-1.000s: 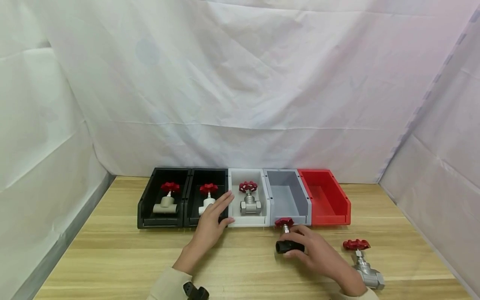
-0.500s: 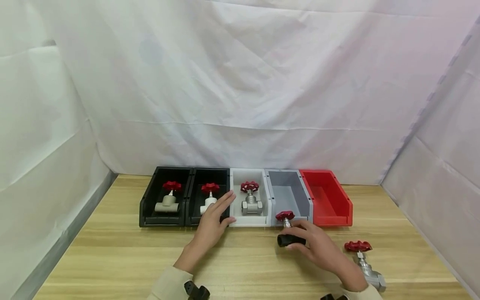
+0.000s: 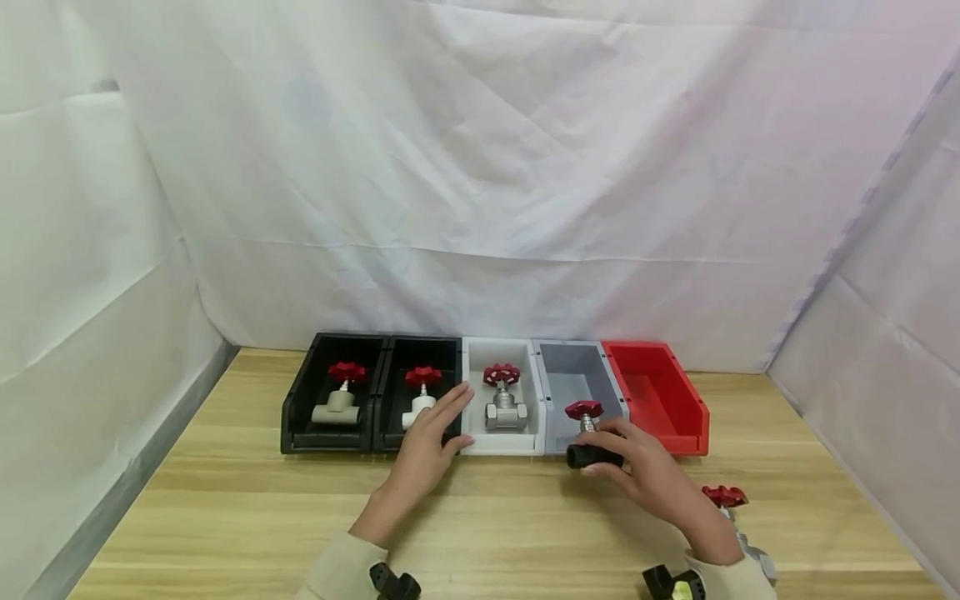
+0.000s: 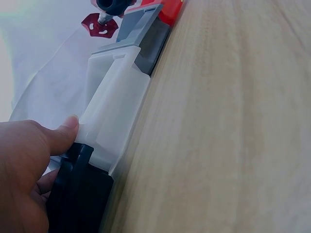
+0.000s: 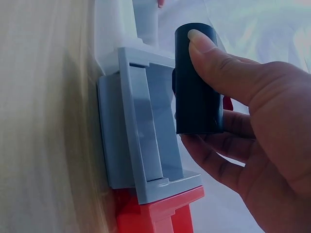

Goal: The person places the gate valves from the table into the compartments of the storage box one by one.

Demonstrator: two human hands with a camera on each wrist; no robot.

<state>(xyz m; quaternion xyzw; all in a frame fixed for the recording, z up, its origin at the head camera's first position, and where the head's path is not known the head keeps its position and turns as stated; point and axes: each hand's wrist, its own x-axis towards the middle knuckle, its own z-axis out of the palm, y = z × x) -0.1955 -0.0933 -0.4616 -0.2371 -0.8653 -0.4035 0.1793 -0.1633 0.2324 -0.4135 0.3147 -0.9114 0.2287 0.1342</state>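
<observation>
My right hand point(image 3: 641, 468) pinches the black pipe body of a gate valve point(image 3: 592, 457) between thumb and fingers. Its red handwheel point(image 3: 583, 409) points up and overlaps the front of the grey bin point(image 3: 553, 433) in the head view. From the right wrist, the black body point(image 5: 199, 87) shows raised at the grey bin's open front. My left hand point(image 3: 423, 450) rests with extended fingers at the border of the second black bin point(image 3: 386, 442) and the white bin point(image 3: 471, 417), its thumb point(image 4: 65, 136) near their front lips. It partly hides a white valve point(image 3: 417, 407).
A beige valve point(image 3: 337, 408) sits in the leftmost black bin point(image 3: 292, 425), a metal valve point(image 3: 506, 410) in the white one. The red bin point(image 3: 652, 408) ends the row at right. Another metal valve point(image 3: 750, 546) lies right, partly behind my right forearm. White sheeting point(image 3: 480, 167) hangs behind.
My right hand has lifted the black valve and carried it forward and slightly right, from before the grey bin to over its front. My left hand has stayed in place.
</observation>
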